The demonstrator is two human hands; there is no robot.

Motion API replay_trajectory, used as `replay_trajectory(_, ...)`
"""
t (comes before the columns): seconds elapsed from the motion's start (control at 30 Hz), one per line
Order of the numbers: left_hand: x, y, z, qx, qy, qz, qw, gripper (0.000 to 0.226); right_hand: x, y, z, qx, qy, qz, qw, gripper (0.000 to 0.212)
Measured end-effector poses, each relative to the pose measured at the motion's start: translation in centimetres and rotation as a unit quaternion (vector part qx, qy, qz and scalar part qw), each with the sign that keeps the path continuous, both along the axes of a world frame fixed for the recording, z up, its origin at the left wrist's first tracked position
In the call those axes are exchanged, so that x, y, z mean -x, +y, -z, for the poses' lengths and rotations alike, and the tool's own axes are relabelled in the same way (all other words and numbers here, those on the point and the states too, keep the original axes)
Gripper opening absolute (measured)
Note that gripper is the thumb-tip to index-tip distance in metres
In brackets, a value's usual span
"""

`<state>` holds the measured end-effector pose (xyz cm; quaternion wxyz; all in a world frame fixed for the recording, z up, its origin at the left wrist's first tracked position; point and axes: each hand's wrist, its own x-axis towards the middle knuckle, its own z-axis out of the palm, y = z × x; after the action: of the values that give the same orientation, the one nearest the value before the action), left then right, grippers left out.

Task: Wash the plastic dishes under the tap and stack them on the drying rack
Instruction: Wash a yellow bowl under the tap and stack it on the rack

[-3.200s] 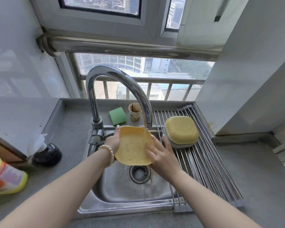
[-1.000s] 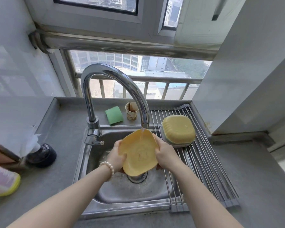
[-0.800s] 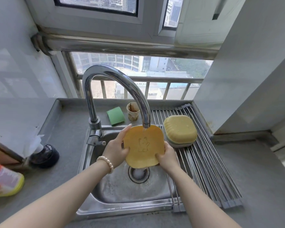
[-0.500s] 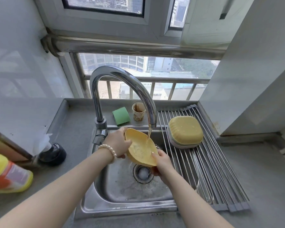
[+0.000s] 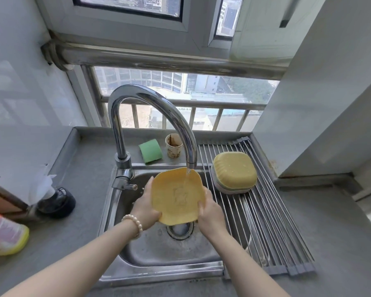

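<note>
Yellows, green and steel grey

Yellow dish [image 5: 177,197] with a faint embossed figure; yellow dotted bowl [image 5: 234,171]; green sponge [image 5: 150,151]; chrome tap [image 5: 150,116]; grey desk [image 5: 330,232].

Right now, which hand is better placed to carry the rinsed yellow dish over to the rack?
Right. The right hand holds the square yellow plastic dish on the edge nearest the steel-rod drying rack; the left hand would probably have to cross the sink.

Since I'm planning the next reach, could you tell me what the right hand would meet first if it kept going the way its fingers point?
The right hand points up and away, along the yellow dish it grips; beyond that, probably the tap spout, though depth is unclear.
</note>
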<state>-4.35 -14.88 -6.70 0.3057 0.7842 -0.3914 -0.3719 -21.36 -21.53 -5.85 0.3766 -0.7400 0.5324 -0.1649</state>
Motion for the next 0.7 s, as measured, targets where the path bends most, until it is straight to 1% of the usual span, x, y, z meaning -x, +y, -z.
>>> replay_trajectory(0.03,-0.2,0.1,-0.1,0.038,-0.017,0.015,0.999,0.107,0.2,-0.1,0.3,-0.028,-0.016,0.016,0.999,0.048)
replay_trajectory(0.1,-0.3,0.3,-0.6,0.104,-0.042,0.045,0.993,0.11,0.4,-0.6,1.0,-0.065,-0.01,0.031,0.997,0.058)
replay_trajectory(0.17,-0.3,0.1,-1.0,0.135,-0.073,0.078,0.985,0.11,0.0,-0.9,1.5,-0.086,-0.008,0.042,0.995,0.065)
replay_trajectory(0.23,-0.6,-0.2,-1.9,0.143,-0.085,0.111,0.98,0.109,-0.6,-1.3,1.6,-0.13,-0.056,0.053,0.989,0.062)
replay_trajectory(0.27,-0.9,-0.4,-2.4,0.142,-0.083,0.128,0.978,0.111,-0.7,-1.5,1.5,-0.161,-0.083,0.054,0.982,0.056)
replay_trajectory(0.33,-1.6,-0.9,-3.1,0.114,-0.068,0.15,0.98,0.121,-0.6,-1.7,1.2,-0.228,-0.105,0.044,0.967,0.041)
replay_trajectory(0.4,-2.4,-1.1,-3.4,0.053,-0.054,0.168,0.983,0.142,0.0,-2.0,0.8,-0.284,-0.122,0.019,0.951,0.025)
replay_trajectory(0.47,-2.8,-1.1,-3.2,0.02,-0.036,0.175,0.984,0.156,0.8,-2.4,0.0,-0.347,-0.142,0.001,0.927,0.024)
replay_trajectory(0.53,-2.8,-0.7,-2.7,0.026,-0.005,0.148,0.989,0.159,1.7,-3.2,-1.2,-0.394,-0.129,-0.025,0.909,0.027)
replay_trajectory(0.6,-2.4,-0.3,-2.0,0.046,0.033,0.097,0.994,0.154,2.3,-3.9,-2.8,-0.428,-0.099,-0.053,0.897,0.028)
replay_trajectory(0.63,-2.3,-0.2,-1.7,0.061,0.058,0.067,0.994,0.144,2.3,-4.3,-3.5,-0.443,-0.091,-0.055,0.89,0.028)
replay_trajectory(0.7,-1.7,-0.2,-1.4,0.096,0.101,0.017,0.99,0.111,2.0,-4.8,-4.6,-0.46,-0.08,-0.031,0.884,0.028)
